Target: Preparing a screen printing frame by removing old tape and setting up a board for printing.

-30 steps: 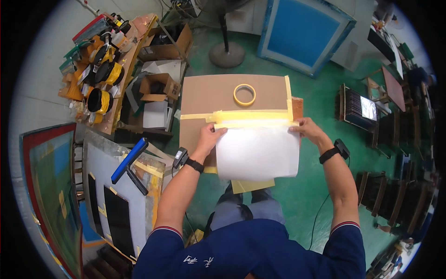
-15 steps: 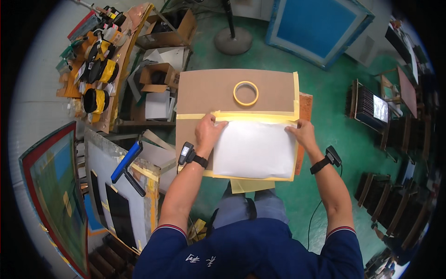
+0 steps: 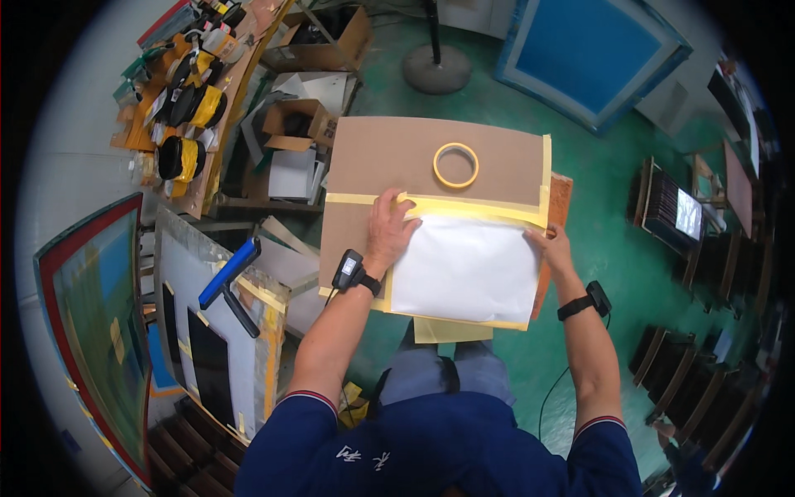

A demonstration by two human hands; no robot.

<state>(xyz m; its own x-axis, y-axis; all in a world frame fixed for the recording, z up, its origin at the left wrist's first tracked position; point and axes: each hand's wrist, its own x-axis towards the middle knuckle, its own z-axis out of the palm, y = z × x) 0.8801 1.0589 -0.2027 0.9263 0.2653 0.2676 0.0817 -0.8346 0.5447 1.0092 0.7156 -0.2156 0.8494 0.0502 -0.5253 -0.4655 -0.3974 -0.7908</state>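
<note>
Paper [image 3: 464, 272] lies toward the board's [image 3: 381, 157] 5 o'clock. At its 10 o'clock corner, the left hand [image 3: 391, 232] has its grip apart; at 2, the right hand [image 3: 555, 248] meets the edge — whether clamped, I cannot tell. Tape roll [image 3: 456, 184] — 12 o'clock.

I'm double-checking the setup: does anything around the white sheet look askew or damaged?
The white sheet shows no visible tear. The reddish-brown slab juts out beyond the right edge of the brown board, so the two look misaligned.
</note>
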